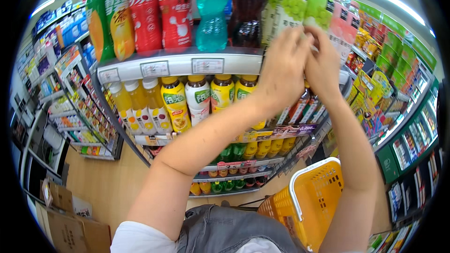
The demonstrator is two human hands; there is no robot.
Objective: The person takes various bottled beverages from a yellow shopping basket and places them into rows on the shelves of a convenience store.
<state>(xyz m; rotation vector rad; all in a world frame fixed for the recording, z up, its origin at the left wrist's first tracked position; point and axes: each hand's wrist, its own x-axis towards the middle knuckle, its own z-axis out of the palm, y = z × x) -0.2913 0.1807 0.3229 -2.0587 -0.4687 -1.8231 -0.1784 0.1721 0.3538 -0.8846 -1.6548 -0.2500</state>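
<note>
Both my hands are raised to the top shelf's front edge, at its right part. My left hand (286,68) and my right hand (322,61) nearly meet at the fingertips, in front of green grape drink bottles (291,1). The fingers are blurred, and whether something small is between them cannot be told. Left of my hands stand a dark bottle with a purple label (249,10), a teal soda bottle (212,17), red cola bottles (175,14) and green-labelled bottles (119,24). Pink drink bottles (341,21) stand behind my right hand.
White price rail (175,64) edges the top shelf. Below are yellow tea bottles (174,100) and lower drink rows. An orange plastic basket (320,196) with a white handle is at lower right. Cardboard boxes (66,232) lie at lower left. Snack racks (84,112) stand to the left.
</note>
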